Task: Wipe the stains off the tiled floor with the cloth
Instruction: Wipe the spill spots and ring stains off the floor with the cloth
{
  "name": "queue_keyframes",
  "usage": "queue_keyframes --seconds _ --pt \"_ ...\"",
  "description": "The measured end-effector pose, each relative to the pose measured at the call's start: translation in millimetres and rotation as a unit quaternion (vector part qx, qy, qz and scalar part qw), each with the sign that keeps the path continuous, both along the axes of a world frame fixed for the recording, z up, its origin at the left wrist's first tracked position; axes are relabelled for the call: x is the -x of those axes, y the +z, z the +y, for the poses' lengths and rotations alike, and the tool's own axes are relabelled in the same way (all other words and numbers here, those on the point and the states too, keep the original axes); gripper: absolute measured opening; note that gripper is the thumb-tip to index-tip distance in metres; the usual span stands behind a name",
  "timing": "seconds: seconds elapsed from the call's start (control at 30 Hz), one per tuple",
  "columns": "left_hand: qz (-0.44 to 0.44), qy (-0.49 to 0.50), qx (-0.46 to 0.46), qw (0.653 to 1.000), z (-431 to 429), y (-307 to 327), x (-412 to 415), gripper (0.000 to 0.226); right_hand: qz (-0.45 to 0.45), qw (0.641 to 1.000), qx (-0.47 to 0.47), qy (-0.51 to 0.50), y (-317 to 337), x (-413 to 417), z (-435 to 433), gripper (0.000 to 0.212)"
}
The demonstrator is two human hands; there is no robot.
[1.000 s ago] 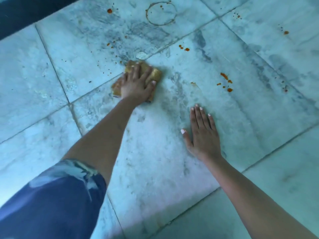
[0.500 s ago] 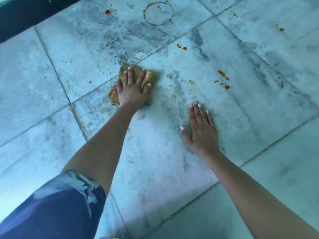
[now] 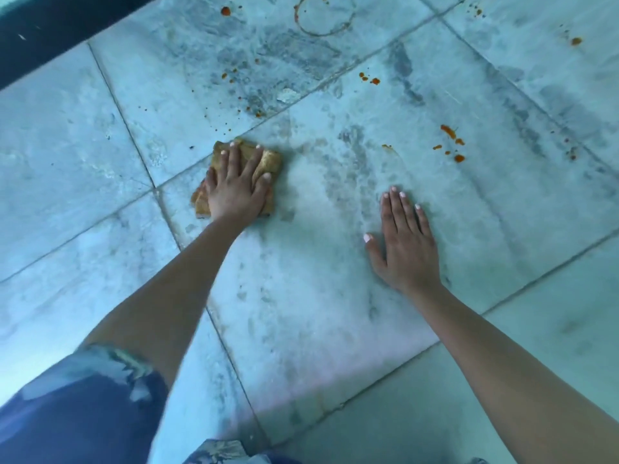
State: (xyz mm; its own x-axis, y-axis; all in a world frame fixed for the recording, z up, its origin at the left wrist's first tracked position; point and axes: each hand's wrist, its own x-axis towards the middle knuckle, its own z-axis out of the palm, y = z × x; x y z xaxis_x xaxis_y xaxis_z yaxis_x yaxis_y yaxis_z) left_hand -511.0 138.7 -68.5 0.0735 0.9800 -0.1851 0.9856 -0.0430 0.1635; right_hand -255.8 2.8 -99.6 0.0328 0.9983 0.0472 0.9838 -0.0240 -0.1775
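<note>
A folded yellow-brown cloth (image 3: 270, 159) lies on the pale marble-look tiled floor (image 3: 301, 296), beside a grout line. My left hand (image 3: 236, 187) presses flat on it with fingers spread, covering most of it. My right hand (image 3: 407, 244) rests flat on the same tile, right of the cloth, holding nothing. Orange-red stains (image 3: 450, 142) dot the tile beyond my right hand. More spots (image 3: 368, 78) sit near the far grout line. A brown ring stain (image 3: 323, 18) marks the far tile, with fine specks (image 3: 234, 78) to its left and nearer me.
A dark strip (image 3: 50, 31) borders the floor at the top left. My blue patterned sleeve (image 3: 83, 406) fills the bottom left corner. Other orange drops (image 3: 576, 41) lie on the far right tile. A smeared damp patch (image 3: 351, 162) spreads right of the cloth.
My left hand has slid the cloth left and toward me, away from the specks by the grout line. My right hand has stayed planted on the tile.
</note>
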Motion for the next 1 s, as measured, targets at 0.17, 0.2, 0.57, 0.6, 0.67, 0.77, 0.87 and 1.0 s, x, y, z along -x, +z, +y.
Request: queue_keyframes --seconds 0.17,0.2,0.57,0.6,0.67,0.77,0.87,1.0 --pt "0.023 -0.186 -0.013 0.982 -59 -4 -40 0.058 0.001 1.000 0.015 -0.003 3 0 1 0.072" --pt "0.014 -0.214 -0.017 0.977 -80 -3 -31 0.058 -0.001 1.000 0.023 -0.006 4 -1 1 0.073" --pt "-0.018 -0.090 0.031 0.995 1 7 -73 0.052 0.011 0.995 0.006 -0.102 12 -69 -18 0.067" --pt "-0.023 -0.102 0.035 0.994 13 7 -96 0.052 0.013 0.993 0.008 -0.121 12 -80 -19 0.068" --pt "-0.036 -0.124 0.040 0.991 26 7 -139 0.051 0.019 0.989 0.010 -0.143 9 -92 -19 0.071" --pt "-0.047 -0.181 0.041 0.981 14 5 -194 0.051 0.013 0.989 0.009 -0.149 3 -98 -18 0.072" --pt "-0.038 -0.265 0.007 0.964 -23 -1 -194 0.052 0.014 0.989 -0.002 -0.144 3 -97 -19 0.071" --pt "-0.006 -0.267 -0.029 0.963 -18 -8 -151 0.063 0.015 0.989 -0.007 -0.144 1 -97 -19 0.070"
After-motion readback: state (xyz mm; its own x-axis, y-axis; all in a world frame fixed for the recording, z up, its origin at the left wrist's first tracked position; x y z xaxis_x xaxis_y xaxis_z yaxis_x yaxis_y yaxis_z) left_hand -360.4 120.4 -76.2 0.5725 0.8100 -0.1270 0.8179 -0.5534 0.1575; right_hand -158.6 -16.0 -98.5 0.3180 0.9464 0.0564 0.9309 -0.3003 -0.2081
